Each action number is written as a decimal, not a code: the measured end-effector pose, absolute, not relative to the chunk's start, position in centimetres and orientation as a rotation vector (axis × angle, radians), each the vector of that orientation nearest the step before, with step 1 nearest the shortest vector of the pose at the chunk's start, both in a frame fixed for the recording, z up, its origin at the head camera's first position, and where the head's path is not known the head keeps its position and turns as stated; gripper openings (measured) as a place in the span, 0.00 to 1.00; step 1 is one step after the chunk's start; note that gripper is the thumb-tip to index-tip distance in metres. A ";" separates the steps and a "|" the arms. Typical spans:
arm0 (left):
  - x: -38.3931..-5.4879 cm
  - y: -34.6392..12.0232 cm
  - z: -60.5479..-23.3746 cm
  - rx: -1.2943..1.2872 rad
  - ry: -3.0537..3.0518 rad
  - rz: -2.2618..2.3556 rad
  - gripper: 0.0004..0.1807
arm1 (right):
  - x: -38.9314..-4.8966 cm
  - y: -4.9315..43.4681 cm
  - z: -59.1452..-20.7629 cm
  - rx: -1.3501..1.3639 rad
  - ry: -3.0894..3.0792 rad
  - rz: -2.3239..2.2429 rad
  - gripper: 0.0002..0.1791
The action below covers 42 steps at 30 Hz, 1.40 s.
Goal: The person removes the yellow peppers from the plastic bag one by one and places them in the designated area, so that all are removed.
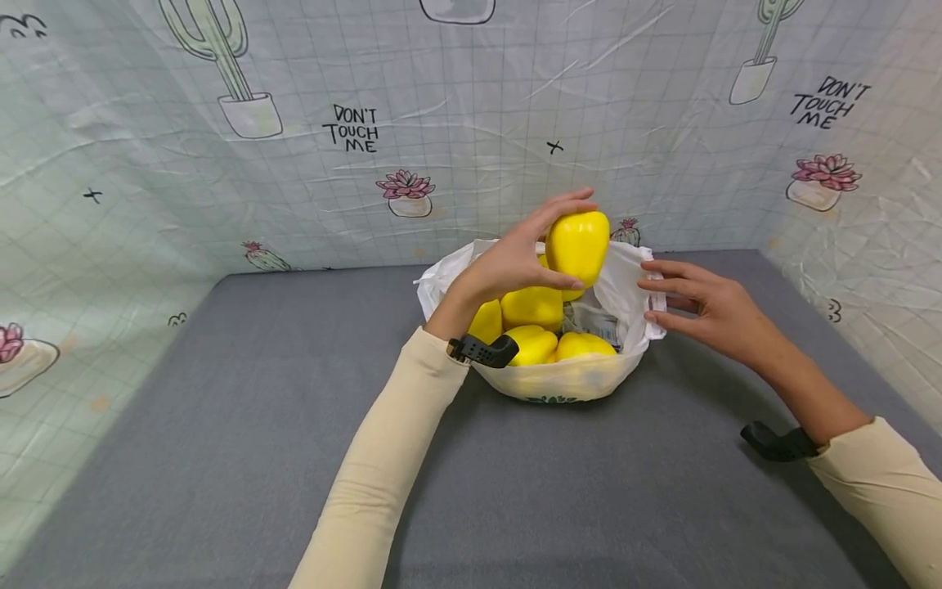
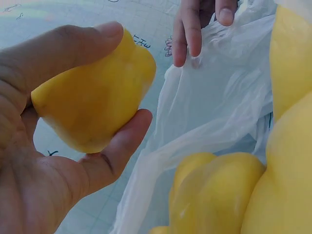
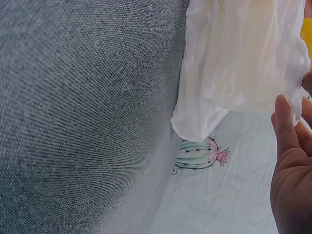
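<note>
My left hand grips a yellow bell pepper between thumb and fingers, above a white plastic bag. In the left wrist view the held pepper shows its rounded lobes, apart from the bag. My right hand is at the bag's right rim, thumb and fingers on either side of the thin plastic. Inside the open bag lie several more yellow bell peppers; the left hand and wrist partly cover them.
The bag stands towards the back of a grey cloth-covered table. Behind it hangs a pale sheet printed with cacti and lettering, which also runs along both sides. Some crumpled, printed clear plastic lies within the bag beside the peppers.
</note>
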<state>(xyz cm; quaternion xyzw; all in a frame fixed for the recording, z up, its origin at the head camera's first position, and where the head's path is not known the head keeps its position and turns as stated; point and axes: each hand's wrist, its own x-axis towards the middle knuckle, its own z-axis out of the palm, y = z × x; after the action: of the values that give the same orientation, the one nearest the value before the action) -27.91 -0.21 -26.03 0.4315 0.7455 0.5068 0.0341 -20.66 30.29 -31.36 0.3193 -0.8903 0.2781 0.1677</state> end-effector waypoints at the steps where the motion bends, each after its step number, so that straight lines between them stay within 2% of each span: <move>1: -27.8 -0.4 -26.0 1.310 2.295 1.557 0.51 | -20.7 30.3 -31.4 0.909 -2.534 0.791 0.28; 24: -24.3 -4.0 -25.0 1.180 2.288 1.570 0.48 | -20.6 30.1 -31.4 0.891 -2.545 0.797 0.27; 42: -22.9 -6.5 -24.7 1.181 2.324 1.517 0.46 | -20.8 30.1 -31.7 0.919 -2.523 0.793 0.27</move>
<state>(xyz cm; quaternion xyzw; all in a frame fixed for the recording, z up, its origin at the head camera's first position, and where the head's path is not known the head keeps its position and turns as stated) -22.87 -6.47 -24.66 0.3909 0.7690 0.5020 0.0624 -20.81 30.14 -31.70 0.3234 -0.8880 0.2791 0.1703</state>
